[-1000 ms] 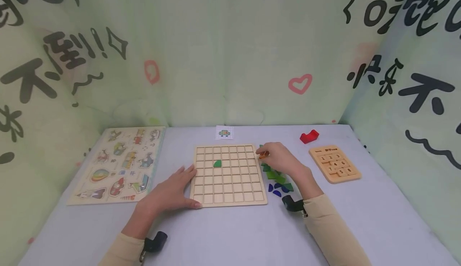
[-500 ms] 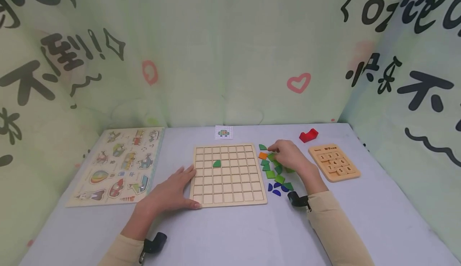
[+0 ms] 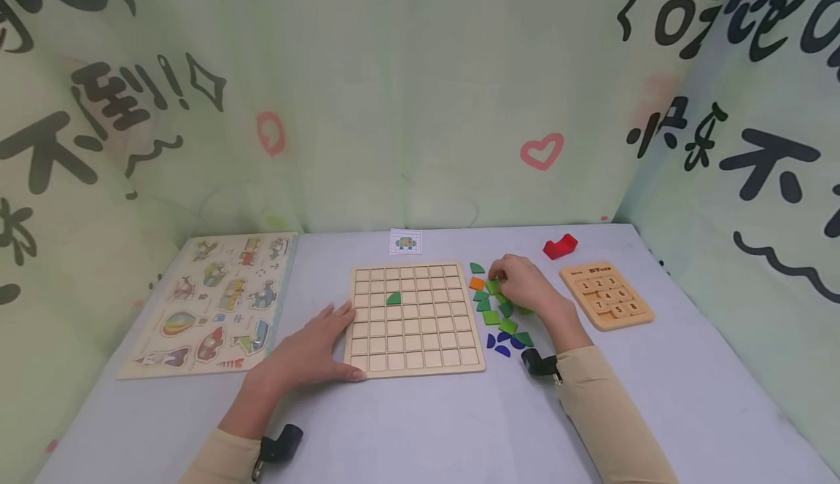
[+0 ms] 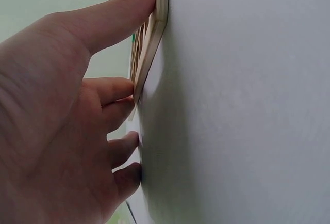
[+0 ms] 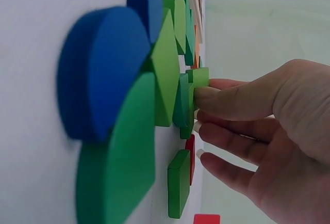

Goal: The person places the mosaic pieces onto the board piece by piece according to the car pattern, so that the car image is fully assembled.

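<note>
**Right hand (image 3: 525, 286) pinched a light green piece (image 5: 200, 75) beside the grid board (image 3: 414, 324)**

A pale green backdrop (image 3: 407, 105), printed with dark lettering and pink hearts, stood behind a table (image 3: 420, 433) covered in white. The picture board (image 3: 216, 302), with its animals, rockets and balloon, lay at the left. The wooden grid board lay flat in the middle, well apart from it. The number board (image 3: 607, 296), bearing wooden digits, lay tilted at the far right.

The left hand (image 3: 311, 345) rested at the grid board's left side, fingers fairly straight and slightly apart, the thumb at the near corner. The right hand was over the loose pieces just right of the grid board; its thumb and index finger were clamped on the light green piece, the other fingers loosely bent behind. Its exact shape could not be told under the fingertips.

A red shape (image 3: 560, 246) lay beyond the number board; whether one piece or several was unclear. A small patterned card (image 3: 405, 241) lay behind the grid board. Among the loose pieces were an orange square (image 3: 477, 283), several green pieces (image 3: 491, 317) and, nearest the person, dark blue pieces (image 3: 502, 351). One green quarter-round (image 3: 394, 298) sat in the grid, third column from the left.
</note>
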Available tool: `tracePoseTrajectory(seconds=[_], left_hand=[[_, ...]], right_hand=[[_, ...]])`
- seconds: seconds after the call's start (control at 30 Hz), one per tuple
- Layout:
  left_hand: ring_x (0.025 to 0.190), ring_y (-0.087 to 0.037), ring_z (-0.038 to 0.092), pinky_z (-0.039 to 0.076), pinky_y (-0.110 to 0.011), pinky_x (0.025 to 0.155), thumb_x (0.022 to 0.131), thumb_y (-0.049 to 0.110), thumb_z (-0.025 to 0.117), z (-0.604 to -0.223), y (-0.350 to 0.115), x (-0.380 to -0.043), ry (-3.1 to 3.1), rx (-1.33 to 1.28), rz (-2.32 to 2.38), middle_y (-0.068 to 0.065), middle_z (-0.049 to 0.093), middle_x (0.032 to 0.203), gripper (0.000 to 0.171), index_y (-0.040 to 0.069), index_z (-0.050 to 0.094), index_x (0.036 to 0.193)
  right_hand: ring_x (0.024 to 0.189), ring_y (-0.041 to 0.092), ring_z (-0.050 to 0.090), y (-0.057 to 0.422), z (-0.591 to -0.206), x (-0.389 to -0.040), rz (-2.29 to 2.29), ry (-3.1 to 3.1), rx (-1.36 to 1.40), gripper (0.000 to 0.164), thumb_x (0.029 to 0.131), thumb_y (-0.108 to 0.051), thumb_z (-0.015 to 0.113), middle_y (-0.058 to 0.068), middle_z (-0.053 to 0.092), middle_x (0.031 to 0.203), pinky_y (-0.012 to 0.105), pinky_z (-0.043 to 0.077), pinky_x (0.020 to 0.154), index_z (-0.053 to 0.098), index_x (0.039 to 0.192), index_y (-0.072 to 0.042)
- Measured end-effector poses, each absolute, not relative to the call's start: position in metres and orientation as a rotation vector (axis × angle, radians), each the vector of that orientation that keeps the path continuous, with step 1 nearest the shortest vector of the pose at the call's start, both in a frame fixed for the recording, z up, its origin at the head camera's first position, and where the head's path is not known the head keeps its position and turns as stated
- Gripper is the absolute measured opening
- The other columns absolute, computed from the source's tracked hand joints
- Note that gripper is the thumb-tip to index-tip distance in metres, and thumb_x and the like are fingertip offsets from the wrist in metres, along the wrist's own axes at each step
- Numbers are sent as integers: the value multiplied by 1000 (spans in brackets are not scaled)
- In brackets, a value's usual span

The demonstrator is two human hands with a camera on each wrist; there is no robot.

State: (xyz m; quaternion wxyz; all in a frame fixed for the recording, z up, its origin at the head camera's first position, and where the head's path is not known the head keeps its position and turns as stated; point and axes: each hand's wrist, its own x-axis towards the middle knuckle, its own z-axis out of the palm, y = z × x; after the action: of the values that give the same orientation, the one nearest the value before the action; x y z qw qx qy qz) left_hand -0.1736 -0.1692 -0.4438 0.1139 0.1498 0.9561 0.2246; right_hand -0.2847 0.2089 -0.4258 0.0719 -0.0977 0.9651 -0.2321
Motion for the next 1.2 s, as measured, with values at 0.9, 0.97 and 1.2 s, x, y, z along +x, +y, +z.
tracePoseTrajectory(seconds=[0.9, 0.97, 1.2], left_hand=[[155, -33, 16, 30, -59, 118, 68, 67, 79, -446, -169, -174, 2804, 398, 629, 1, 23, 167, 115, 14, 29, 157], [155, -32, 16, 30, -58, 119, 67, 68, 78, -446, -169, -175, 2804, 397, 636, 2, 23, 167, 116, 15, 29, 157], [156, -32, 16, 29, -58, 120, 66, 68, 78, -448, -169, -175, 2806, 386, 641, 2, 23, 167, 116, 15, 29, 157]], right_hand=[[85, 22, 60, 180, -410, -279, -878, 2982, -494, 11, 92, -3, 64, 7, 72, 95, 37, 55, 79, 71, 98, -10], [85, 21, 61, 176, -411, -280, -904, 2970, -509, 11, 92, -4, 65, 6, 72, 95, 37, 56, 80, 72, 98, -10], [86, 19, 63, 154, -414, -278, -972, 2916, -574, 11, 92, -3, 64, 6, 73, 96, 36, 56, 80, 72, 96, -10]])
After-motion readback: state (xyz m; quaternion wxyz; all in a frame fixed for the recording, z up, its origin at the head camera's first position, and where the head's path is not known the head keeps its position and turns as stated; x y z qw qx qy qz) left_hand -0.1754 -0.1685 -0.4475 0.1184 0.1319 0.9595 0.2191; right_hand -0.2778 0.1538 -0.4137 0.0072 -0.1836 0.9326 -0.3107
